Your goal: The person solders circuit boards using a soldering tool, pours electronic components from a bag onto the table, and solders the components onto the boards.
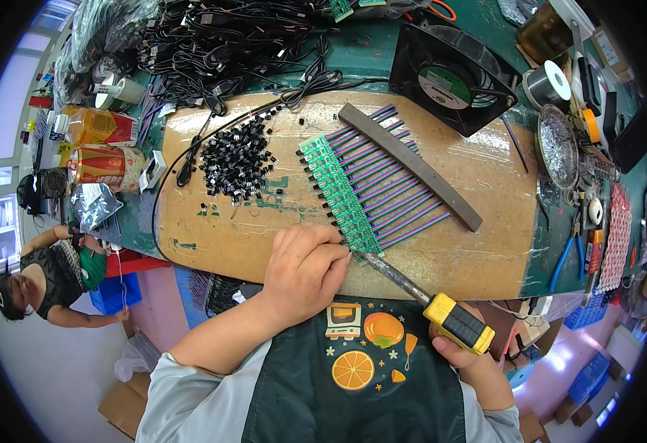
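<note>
A green circuit board panel [342,196] lies slanted on the brown work board, with small black parts along its left edge. Rows of multicoloured ribbon wires [390,184] run out from its right side. My left hand [301,269] is closed at the panel's near end, fingertips pinched; whatever they hold is hidden. In my right hand [456,347] is a soldering iron [460,323] with a yellow and black handle. Its tip reaches the panel's near corner, close to my left fingertips. A dark flat bar [412,166] lies across the wires.
Left of the panel is a pile of small black components [238,159]. Black cables [227,44] heap up behind it. A black fan [453,77] stands at the back right, near a solder spool [549,85] and blue-handled pliers [567,255]. Another person [57,277] is at far left.
</note>
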Demonstrator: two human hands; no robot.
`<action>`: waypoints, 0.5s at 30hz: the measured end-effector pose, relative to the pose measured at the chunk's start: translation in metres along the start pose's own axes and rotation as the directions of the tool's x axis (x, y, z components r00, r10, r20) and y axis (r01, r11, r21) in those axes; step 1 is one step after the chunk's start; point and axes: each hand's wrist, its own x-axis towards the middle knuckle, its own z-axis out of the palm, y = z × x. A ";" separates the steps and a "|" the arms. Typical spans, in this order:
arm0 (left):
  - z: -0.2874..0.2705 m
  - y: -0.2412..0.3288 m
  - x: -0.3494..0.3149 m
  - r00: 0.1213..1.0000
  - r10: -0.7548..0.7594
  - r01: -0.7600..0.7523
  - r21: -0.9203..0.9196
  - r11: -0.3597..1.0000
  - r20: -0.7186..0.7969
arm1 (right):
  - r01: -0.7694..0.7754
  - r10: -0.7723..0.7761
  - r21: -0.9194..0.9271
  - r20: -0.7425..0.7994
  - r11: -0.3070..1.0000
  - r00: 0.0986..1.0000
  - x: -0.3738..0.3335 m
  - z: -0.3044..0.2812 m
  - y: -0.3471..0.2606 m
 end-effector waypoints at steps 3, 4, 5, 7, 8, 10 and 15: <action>0.000 -0.001 0.000 1.000 0.001 -0.001 0.000 1.000 -0.004 | -0.117 0.117 0.011 0.007 0.993 0.993 -0.002 -0.001 -0.004; 0.000 -0.001 0.000 1.000 0.001 -0.001 -0.001 1.000 -0.006 | -0.117 0.117 0.011 0.008 0.993 0.993 -0.003 -0.002 -0.005; 0.000 -0.001 0.000 1.000 0.002 -0.002 0.000 1.000 -0.006 | -0.136 0.135 0.051 0.023 0.989 0.991 -0.003 -0.002 -0.005; 0.001 0.000 0.000 1.000 0.001 -0.001 -0.002 1.000 -0.009 | -0.153 0.150 0.092 0.039 0.984 0.988 -0.003 -0.002 -0.004; 0.001 0.000 0.000 1.000 0.002 -0.002 -0.002 1.000 -0.008 | -0.145 0.144 0.119 0.015 0.982 0.989 -0.003 0.000 -0.003; 0.001 0.000 0.000 1.000 0.004 -0.004 0.001 1.000 -0.005 | -0.135 0.138 0.145 -0.009 0.980 0.990 -0.002 0.001 -0.004; 0.001 0.000 0.000 1.000 0.004 -0.004 0.000 1.000 -0.011 | -0.114 0.114 0.070 0.010 0.991 0.993 0.003 0.000 -0.006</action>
